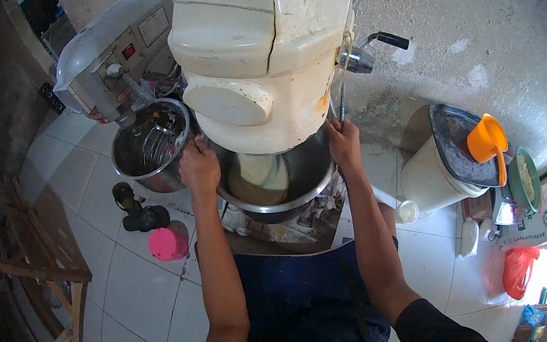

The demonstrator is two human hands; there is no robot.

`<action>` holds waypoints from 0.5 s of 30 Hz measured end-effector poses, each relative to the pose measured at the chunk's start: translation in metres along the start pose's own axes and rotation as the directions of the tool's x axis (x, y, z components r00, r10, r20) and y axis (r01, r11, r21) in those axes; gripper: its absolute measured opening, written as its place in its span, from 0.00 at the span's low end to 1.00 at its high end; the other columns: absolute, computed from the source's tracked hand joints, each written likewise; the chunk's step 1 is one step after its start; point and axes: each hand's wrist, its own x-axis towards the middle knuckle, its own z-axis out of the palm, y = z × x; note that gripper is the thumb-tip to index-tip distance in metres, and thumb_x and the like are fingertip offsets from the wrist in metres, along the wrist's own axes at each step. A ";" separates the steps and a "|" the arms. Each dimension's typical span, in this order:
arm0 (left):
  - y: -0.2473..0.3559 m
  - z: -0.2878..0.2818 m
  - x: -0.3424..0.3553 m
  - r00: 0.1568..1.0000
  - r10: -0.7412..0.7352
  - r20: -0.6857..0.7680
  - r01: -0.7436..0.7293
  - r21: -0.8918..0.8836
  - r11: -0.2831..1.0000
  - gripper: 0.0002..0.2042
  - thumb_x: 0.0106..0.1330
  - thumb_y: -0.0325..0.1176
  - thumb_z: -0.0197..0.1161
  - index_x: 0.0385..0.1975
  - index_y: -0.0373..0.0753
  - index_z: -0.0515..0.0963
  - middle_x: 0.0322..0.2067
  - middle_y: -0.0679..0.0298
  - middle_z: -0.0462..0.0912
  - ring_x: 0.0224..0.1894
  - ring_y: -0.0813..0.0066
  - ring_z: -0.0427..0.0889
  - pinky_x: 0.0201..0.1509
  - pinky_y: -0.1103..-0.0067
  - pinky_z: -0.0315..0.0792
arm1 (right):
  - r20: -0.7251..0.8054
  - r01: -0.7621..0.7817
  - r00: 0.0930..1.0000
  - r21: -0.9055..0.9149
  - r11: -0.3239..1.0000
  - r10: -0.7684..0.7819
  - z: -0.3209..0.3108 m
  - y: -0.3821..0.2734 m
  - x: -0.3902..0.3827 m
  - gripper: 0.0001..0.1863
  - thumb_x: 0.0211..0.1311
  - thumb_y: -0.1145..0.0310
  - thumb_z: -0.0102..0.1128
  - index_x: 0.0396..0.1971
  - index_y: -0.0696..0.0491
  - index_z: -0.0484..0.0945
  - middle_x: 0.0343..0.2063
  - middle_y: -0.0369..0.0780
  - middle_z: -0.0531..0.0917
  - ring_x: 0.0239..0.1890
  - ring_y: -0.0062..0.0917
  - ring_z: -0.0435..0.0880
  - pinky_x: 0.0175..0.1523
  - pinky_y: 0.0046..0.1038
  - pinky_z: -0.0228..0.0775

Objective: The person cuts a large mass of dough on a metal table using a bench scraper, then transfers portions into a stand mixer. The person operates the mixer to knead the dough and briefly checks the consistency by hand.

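Note:
A large steel mixing bowl (317, 186) stands under the head of a cream-coloured stand mixer (257, 54). Pale batter (258, 176) lies inside it, partly hidden by the mixer head. My left hand (200, 167) is closed at the bowl's left side, and my right hand (344, 142) is closed at its right side. The fingers curl away from view, so the exact grip points are hidden. Just above my right hand a thin metal rod (342, 102) runs down along the mixer. Both forearms reach forward, roughly level with each other.
Left of the bowl stands a second mixer (112, 64) with a whisk in its steel bowl (165, 174). A pink container (168, 244) and a dark object (141, 210) sit on the tiles. A wooden rack (50, 272) is at left; a white bucket (428, 177) with an orange dipper (487, 141) at right.

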 end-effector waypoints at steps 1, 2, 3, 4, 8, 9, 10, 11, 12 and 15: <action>0.001 0.000 0.000 1.000 0.000 0.003 0.000 -0.003 1.000 0.19 0.72 0.44 0.46 0.41 0.36 0.80 0.40 0.40 0.82 0.46 0.35 0.79 0.51 0.50 0.70 | -0.015 0.017 1.000 -0.021 1.000 -0.017 0.000 0.000 0.000 0.20 0.59 0.63 0.66 0.19 0.52 0.63 0.17 0.30 0.66 0.22 0.16 0.62 0.26 0.27 0.58; 0.001 0.000 0.001 1.000 0.000 0.007 0.000 -0.005 1.000 0.19 0.72 0.45 0.46 0.41 0.36 0.80 0.40 0.40 0.82 0.46 0.35 0.79 0.51 0.50 0.70 | -0.024 0.011 1.000 -0.041 0.999 -0.012 0.000 0.000 0.000 0.20 0.59 0.63 0.66 0.19 0.52 0.63 0.17 0.30 0.66 0.22 0.16 0.62 0.26 0.27 0.58; 0.001 0.001 0.000 1.000 0.004 -0.001 -0.004 0.000 1.000 0.19 0.72 0.45 0.46 0.41 0.36 0.80 0.40 0.40 0.82 0.46 0.35 0.79 0.51 0.50 0.70 | -0.031 0.025 0.999 -0.057 0.998 -0.027 -0.001 0.000 0.000 0.20 0.59 0.63 0.66 0.19 0.52 0.63 0.17 0.30 0.66 0.22 0.17 0.62 0.25 0.27 0.58; 0.001 0.001 0.000 1.000 0.007 -0.008 -0.007 0.003 1.000 0.19 0.72 0.45 0.46 0.41 0.36 0.80 0.40 0.40 0.82 0.46 0.35 0.79 0.51 0.50 0.70 | -0.025 0.009 1.000 -0.054 0.998 -0.010 -0.001 0.000 0.000 0.20 0.60 0.63 0.66 0.19 0.52 0.63 0.17 0.30 0.67 0.22 0.17 0.62 0.26 0.27 0.58; -0.001 0.001 -0.001 1.000 0.012 -0.009 -0.012 0.014 1.000 0.20 0.73 0.45 0.46 0.41 0.35 0.80 0.40 0.40 0.82 0.46 0.35 0.79 0.52 0.50 0.70 | -0.007 -0.011 1.000 -0.001 1.000 0.011 -0.001 0.000 0.000 0.18 0.60 0.63 0.65 0.20 0.53 0.65 0.17 0.30 0.67 0.21 0.17 0.63 0.26 0.27 0.58; -0.001 0.001 -0.001 1.000 0.009 0.001 -0.009 -0.006 1.000 0.20 0.73 0.45 0.46 0.42 0.35 0.80 0.40 0.40 0.82 0.46 0.35 0.79 0.52 0.50 0.70 | -0.013 -0.038 0.999 0.016 0.999 0.038 -0.001 -0.001 0.000 0.18 0.60 0.64 0.65 0.21 0.53 0.65 0.17 0.30 0.67 0.21 0.17 0.63 0.26 0.27 0.58; -0.001 0.001 0.000 1.000 0.007 0.004 -0.007 -0.020 1.000 0.20 0.73 0.44 0.46 0.42 0.35 0.80 0.40 0.40 0.82 0.46 0.35 0.79 0.52 0.50 0.70 | -0.010 0.000 1.000 -0.003 1.000 0.000 0.000 -0.001 -0.001 0.18 0.60 0.64 0.65 0.21 0.53 0.64 0.17 0.30 0.68 0.21 0.16 0.63 0.26 0.27 0.58; -0.001 0.000 0.000 1.000 -0.016 0.003 0.016 -0.028 0.999 0.20 0.73 0.44 0.46 0.42 0.35 0.80 0.40 0.40 0.82 0.46 0.35 0.79 0.52 0.50 0.70 | -0.012 0.024 1.000 -0.022 0.999 -0.025 0.000 -0.001 -0.001 0.18 0.60 0.64 0.65 0.21 0.53 0.64 0.17 0.30 0.68 0.21 0.16 0.63 0.25 0.27 0.58; 0.000 0.000 0.001 1.000 0.011 0.013 -0.011 -0.017 1.000 0.20 0.73 0.44 0.46 0.42 0.35 0.80 0.40 0.40 0.82 0.46 0.35 0.79 0.52 0.50 0.70 | 0.000 0.042 0.999 -0.036 0.998 -0.042 0.000 -0.002 -0.001 0.18 0.60 0.64 0.65 0.21 0.53 0.64 0.18 0.30 0.68 0.22 0.16 0.63 0.25 0.27 0.58; 0.003 -0.001 0.001 1.000 0.012 0.019 -0.012 0.008 1.000 0.19 0.72 0.44 0.46 0.42 0.35 0.80 0.40 0.39 0.82 0.46 0.36 0.79 0.52 0.50 0.70 | -0.003 0.026 1.000 -0.033 0.999 -0.026 -0.002 -0.005 -0.002 0.18 0.60 0.64 0.66 0.21 0.53 0.64 0.17 0.30 0.67 0.22 0.16 0.63 0.26 0.27 0.58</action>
